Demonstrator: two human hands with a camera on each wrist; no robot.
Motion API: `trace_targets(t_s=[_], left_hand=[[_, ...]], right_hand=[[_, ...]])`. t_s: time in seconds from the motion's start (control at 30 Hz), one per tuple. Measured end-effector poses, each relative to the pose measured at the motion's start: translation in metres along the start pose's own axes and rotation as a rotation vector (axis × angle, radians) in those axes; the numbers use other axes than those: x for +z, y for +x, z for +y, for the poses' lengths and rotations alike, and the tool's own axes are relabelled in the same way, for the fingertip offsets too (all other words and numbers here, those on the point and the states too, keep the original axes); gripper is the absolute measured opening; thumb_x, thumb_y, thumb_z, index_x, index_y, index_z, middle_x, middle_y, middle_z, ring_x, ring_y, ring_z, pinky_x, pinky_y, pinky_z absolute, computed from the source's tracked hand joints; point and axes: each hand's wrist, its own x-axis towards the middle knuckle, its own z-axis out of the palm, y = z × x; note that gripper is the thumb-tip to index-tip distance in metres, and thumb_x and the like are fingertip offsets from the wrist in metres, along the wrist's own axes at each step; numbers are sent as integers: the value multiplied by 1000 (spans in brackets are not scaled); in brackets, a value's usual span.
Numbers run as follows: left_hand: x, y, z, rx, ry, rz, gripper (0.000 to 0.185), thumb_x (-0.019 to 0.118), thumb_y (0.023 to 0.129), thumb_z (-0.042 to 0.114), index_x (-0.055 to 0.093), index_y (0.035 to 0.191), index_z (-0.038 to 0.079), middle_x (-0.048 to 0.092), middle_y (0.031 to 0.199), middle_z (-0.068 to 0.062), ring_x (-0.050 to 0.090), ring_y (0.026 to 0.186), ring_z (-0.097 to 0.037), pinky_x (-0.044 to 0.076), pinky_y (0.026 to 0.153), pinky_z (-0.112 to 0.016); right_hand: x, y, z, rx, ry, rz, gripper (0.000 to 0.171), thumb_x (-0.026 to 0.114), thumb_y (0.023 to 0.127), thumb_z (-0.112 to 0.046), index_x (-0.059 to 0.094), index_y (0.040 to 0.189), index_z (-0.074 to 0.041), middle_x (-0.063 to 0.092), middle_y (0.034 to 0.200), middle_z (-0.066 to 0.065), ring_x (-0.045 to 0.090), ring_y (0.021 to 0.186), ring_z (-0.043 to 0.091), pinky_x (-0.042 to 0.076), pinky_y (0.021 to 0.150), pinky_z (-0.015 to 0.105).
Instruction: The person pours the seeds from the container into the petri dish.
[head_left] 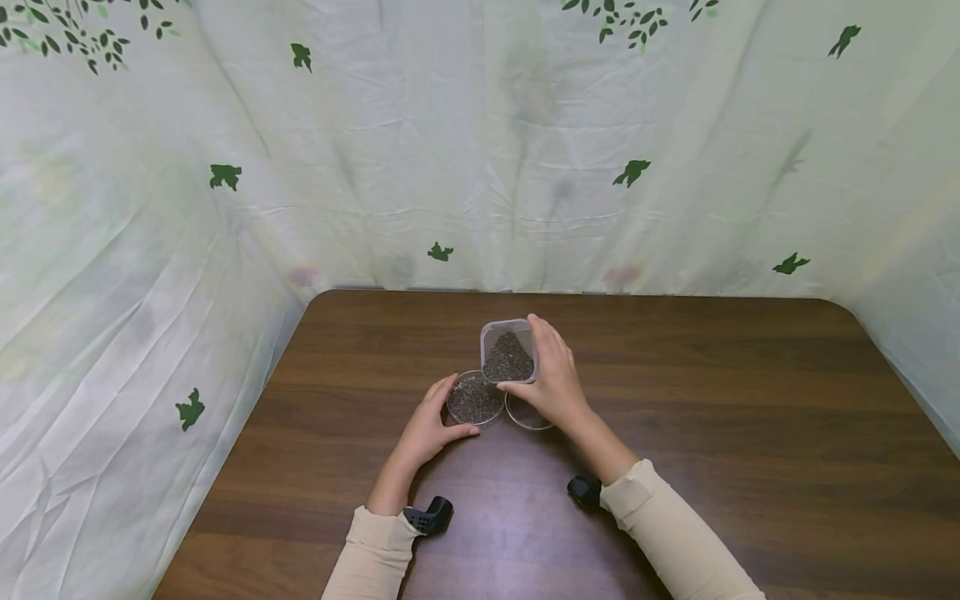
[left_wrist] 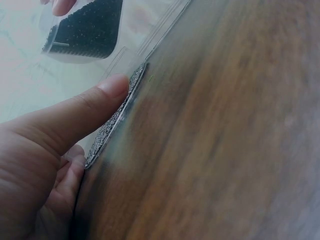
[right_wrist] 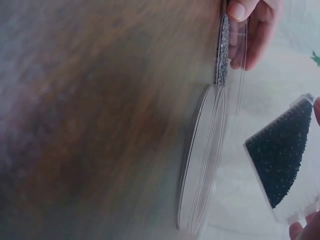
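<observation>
Box: the clear box is in the air, tilted, just above the far rim of the dish; dark seeds are heaped in its lower corner.
Right hand: the right hand holds the box from the right side, the fingers curled round its wall and the thumb under the near edge.
Dish: the round clear dish stands on the tabletop, directly under and to the left of the box; a flat layer of seeds covers its bottom.
Left hand: the left hand is on the near left side of the dish, the thumb and fingers bent round its rim; in the left wrist view the thumb presses on the edge.
Second dish: one more clear dish lies just right of the first one, partly hidden under the right hand; it looks empty.
Tabletop: the dark brown wooden tabletop carries both dishes near its middle.
Sleeves: both arms wear cream sleeves, with a black device at each wrist.
Background: a pale cloth with green leaf prints hangs behind and on both sides.
</observation>
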Motion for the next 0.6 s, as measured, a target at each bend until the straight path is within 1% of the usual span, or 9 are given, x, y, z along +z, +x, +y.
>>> trace_targets(t_s=[0.17, 0.3, 0.4, 0.6], left_hand=[[1, 0, -1, 5, -6, 7, 87, 71, 59, 38, 29, 129, 9, 31, 127, -3, 30, 113, -16, 26, 91, -37], [2, 0, -3, 47, 9, 30, 86, 71, 59, 36, 29, 128, 7, 32, 126, -5, 32, 111, -19, 29, 88, -37], [3, 0, -4, 63, 15, 40, 86, 71, 59, 37, 30, 127, 6, 33, 125, -6, 33, 111, -19, 29, 87, -37], [1, 1, -2, 26, 29, 30, 89, 72, 56, 39, 30, 128, 6, 32, 126, -8, 31, 113, -20, 27, 90, -38]], right_hand=[[-1, -2, 2, 49, 36, 12, 103, 73, 50, -45, 18, 132, -13, 27, 130, 2, 23, 117, 19, 21, 91, 42], [-3, -3, 3, 101, 88, 22, 103, 73, 50, -44, 20, 131, -13, 28, 130, 2, 25, 116, 20, 22, 92, 40], [-6, -4, 3, 149, 137, 31, 103, 73, 49, -46, 20, 131, -15, 29, 129, 2, 26, 115, 21, 24, 91, 40], [-9, -7, 6, 248, 229, 50, 102, 73, 49, -47, 17, 131, -25, 28, 129, -2, 26, 114, 18, 27, 88, 39]])
